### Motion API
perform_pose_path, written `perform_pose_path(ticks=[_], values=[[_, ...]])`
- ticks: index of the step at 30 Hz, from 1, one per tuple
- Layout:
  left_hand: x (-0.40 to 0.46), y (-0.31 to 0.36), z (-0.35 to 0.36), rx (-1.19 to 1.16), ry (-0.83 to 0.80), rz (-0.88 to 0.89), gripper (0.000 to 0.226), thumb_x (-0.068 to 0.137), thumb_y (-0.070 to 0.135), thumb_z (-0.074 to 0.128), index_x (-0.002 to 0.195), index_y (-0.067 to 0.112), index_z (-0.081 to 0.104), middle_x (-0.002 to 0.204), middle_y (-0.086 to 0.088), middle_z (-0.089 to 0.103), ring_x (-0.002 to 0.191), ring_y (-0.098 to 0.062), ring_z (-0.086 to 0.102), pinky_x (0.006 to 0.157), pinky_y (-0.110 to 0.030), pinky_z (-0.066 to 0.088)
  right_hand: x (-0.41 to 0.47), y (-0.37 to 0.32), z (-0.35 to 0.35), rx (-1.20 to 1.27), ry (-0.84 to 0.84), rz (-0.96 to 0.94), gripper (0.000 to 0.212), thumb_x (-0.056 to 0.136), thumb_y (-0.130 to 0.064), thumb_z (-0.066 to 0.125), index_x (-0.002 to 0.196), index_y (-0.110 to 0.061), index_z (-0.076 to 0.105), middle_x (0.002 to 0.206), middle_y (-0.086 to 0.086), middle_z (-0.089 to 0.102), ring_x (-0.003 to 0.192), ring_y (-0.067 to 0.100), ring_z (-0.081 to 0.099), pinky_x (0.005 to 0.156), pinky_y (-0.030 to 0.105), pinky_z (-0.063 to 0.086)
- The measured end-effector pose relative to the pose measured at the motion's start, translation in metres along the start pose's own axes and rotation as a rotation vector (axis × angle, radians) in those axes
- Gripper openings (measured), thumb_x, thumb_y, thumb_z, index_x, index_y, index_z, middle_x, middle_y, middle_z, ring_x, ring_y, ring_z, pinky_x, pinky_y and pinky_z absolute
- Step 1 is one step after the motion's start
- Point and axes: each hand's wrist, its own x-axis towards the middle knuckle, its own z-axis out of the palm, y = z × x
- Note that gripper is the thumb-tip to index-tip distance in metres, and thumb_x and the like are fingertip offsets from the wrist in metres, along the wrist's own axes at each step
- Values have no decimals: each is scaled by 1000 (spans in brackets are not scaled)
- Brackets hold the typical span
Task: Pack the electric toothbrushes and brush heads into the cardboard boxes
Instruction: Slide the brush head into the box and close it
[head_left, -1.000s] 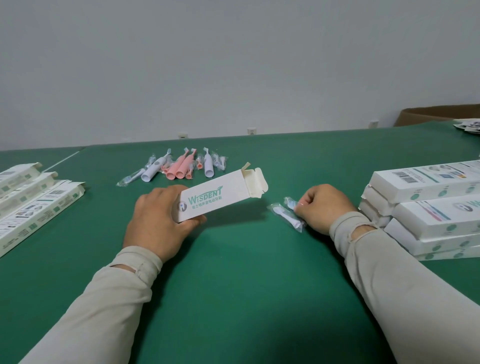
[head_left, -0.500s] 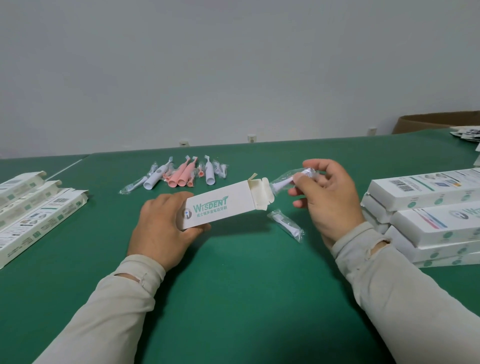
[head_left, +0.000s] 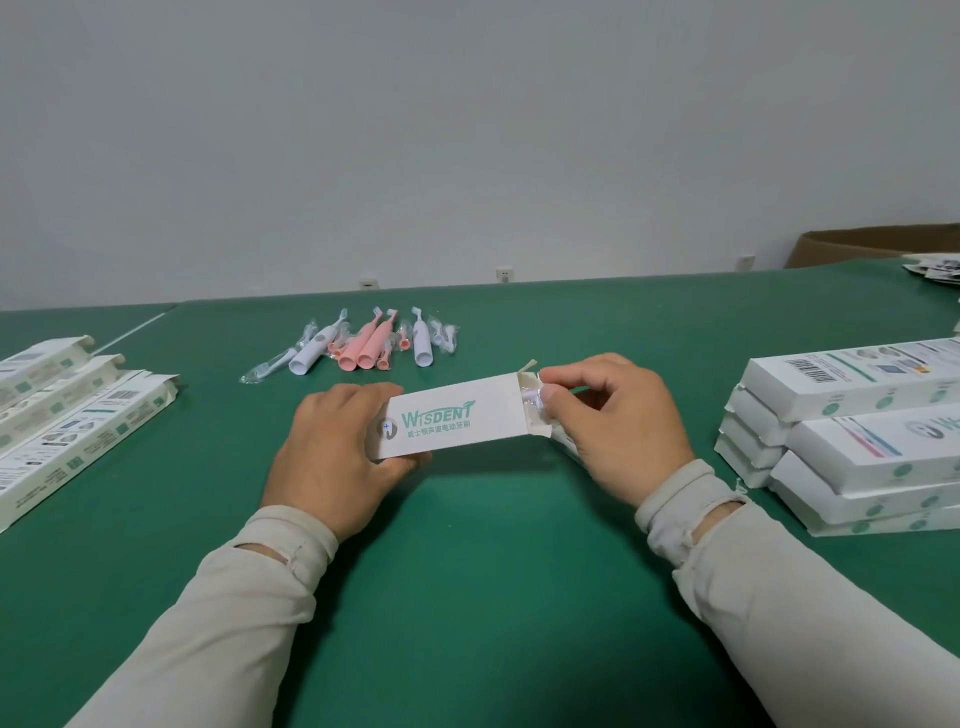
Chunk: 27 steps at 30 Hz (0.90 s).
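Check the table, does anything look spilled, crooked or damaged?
Nothing stands out. The left hand holds the open box while the right hand pushes a wrapped brush head into it. The toothbrushes lie loosely grouped, unspilled.

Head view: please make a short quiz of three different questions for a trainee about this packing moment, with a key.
1. True or false: the left hand holds the Wisdent box.
2. The right hand pushes the wrapped brush head into which box end? A) the open end B) the closed end
3. Fill in: the pink toothbrushes lie on the ____ table.

Key: 1 true; 2 A; 3 green.
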Motion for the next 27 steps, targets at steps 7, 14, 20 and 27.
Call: perform_pose_path(ticks=[7, 14, 20, 27], values=[[-3, 7, 1, 2, -7, 29, 56, 74, 43, 81, 125, 37, 58, 119, 11, 57, 114, -21, 42, 91, -36, 39, -5, -10, 6, 73, 27, 118, 13, 80, -12, 78, 70, -18, 71, 64, -9, 71, 56, 8, 65, 58, 22, 51], [-2, 2, 0, 5, -15, -25, 56, 75, 45, 79, 126, 36, 57, 122, 7, 59, 118, -25, 44, 94, -41, 41, 3, -6, -3, 324, -330, 238, 18, 78, -8, 58, 92, -18, 59, 90, 5, 77, 58, 4, 59, 56, 17, 44], [2, -6, 0, 60, -12, -73, 54, 76, 55, 75, 123, 36, 56, 119, 7, 60, 115, -25, 47, 96, -40, 40, 19, 32, -30, -399, -105, 269, 8, 89, -23, 65, 81, -26, 63, 78, -12, 64, 77, 14, 61, 74, 24, 45], [0, -4, 1, 39, -1, -83, 57, 75, 54, 77, 125, 37, 55, 117, 7, 58, 113, -25, 43, 91, -39, 40, 17, 18, -15, -819, -467, 262, 10, 88, -29, 61, 79, -27, 60, 85, -6, 66, 83, 22, 64, 82, 35, 56]])
